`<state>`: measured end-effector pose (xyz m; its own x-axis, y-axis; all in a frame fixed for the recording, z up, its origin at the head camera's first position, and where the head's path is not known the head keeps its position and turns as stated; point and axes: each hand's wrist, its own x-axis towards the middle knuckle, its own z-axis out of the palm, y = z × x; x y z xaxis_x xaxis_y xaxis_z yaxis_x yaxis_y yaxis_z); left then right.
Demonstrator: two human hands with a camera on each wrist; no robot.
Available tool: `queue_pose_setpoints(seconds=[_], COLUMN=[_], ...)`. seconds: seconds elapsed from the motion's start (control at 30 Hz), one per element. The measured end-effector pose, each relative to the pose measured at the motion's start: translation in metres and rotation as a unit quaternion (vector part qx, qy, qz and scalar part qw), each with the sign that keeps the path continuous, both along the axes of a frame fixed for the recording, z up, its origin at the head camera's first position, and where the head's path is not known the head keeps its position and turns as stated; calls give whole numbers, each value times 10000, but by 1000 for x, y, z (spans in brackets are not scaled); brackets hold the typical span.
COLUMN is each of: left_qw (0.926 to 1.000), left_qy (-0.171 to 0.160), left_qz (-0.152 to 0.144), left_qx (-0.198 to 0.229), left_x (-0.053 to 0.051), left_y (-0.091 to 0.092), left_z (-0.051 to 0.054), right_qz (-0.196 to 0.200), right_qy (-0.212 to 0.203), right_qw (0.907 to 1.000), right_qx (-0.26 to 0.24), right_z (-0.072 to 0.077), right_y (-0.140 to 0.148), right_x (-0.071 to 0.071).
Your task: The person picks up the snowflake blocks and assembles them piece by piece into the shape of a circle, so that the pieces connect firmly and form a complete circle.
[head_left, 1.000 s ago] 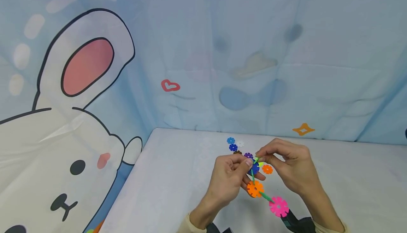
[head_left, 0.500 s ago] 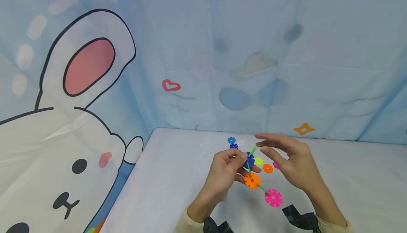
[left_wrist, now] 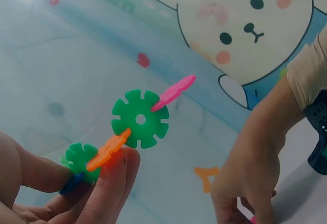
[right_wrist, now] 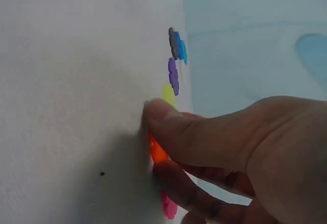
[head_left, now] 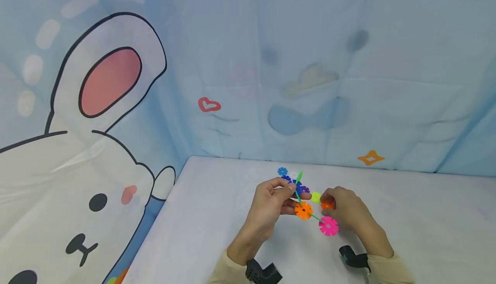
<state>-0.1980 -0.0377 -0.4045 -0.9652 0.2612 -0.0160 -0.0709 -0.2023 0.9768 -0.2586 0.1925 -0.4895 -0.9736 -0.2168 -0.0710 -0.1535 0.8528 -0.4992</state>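
My left hand (head_left: 267, 204) pinches a chain of linked notched discs by its blue disc (head_left: 298, 187). A green disc (head_left: 299, 176) sticks up from the blue one; an orange disc (head_left: 304, 210) and a pink disc (head_left: 328, 226) hang out to the right. In the left wrist view, a green disc (left_wrist: 140, 119) joins the orange disc (left_wrist: 107, 151) and the pink one (left_wrist: 174, 92). My right hand (head_left: 346, 208) is down at the table, its thumb and fingers around a loose orange disc (head_left: 327, 205), also seen in the right wrist view (right_wrist: 158, 151).
Loose discs lie on the white table (head_left: 209, 215) near its back edge: light blue (head_left: 282, 171), purple (head_left: 305, 190), yellow (head_left: 315, 197), and in the right wrist view a pink one (right_wrist: 169, 206) and a dark one (right_wrist: 173, 43). A printed curtain (head_left: 240, 51) stands behind.
My right hand has left the green disc at the chain's upper end and moved down to the loose orange disc. My left hand has shifted slightly left, and the chain has risen at its pink end.
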Motion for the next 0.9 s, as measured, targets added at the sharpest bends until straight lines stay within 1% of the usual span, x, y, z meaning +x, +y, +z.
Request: queue_pose_setpoints(seconds=[0.2, 0.37, 0.43, 0.53, 0.6, 0.67, 0.73, 0.77, 0.83, 0.9], left_qw=[10000, 9999, 9999, 9999, 9999, 9998, 9994, 9991, 9982, 9969], left_qy=[-3, 104, 130, 133, 135, 170, 222, 264, 361, 463], left_qz=[14, 25, 23, 6, -28, -88, -155, -189, -249, -284], left_qx=[31, -16, -33, -37, -54, -110, -204, -271, -421, -568], left_x=[1, 1, 1, 1, 1, 2, 2, 3, 3, 4], left_y=[2, 3, 3, 3, 3, 3, 3, 3, 3, 3], left_z=[-2, -3, -3, -2, -1, -1, 0, 0, 1, 2], right_qz=[-288, -536, -519, -412, -312, -222, -152, -133, -125, -75], right_qy=[38, 141, 144, 165, 277, 412, 570, 622, 722, 876], right_qw=[9996, 9985, 9985, 9990, 9987, 9966, 9909, 9860, 9712, 9512], right_qx=[-74, 43, 88, -63, -290, -673, -1206, -1542, -2269, -2957], right_z=[-4, -6, -6, -7, -5, -1, 9, 17, 32, 48], right_y=[-1, 2, 4, 8, 10, 11, 10, 9, 6, 3], right_x=[2, 1, 1, 2, 3, 4, 7, 10, 15, 23])
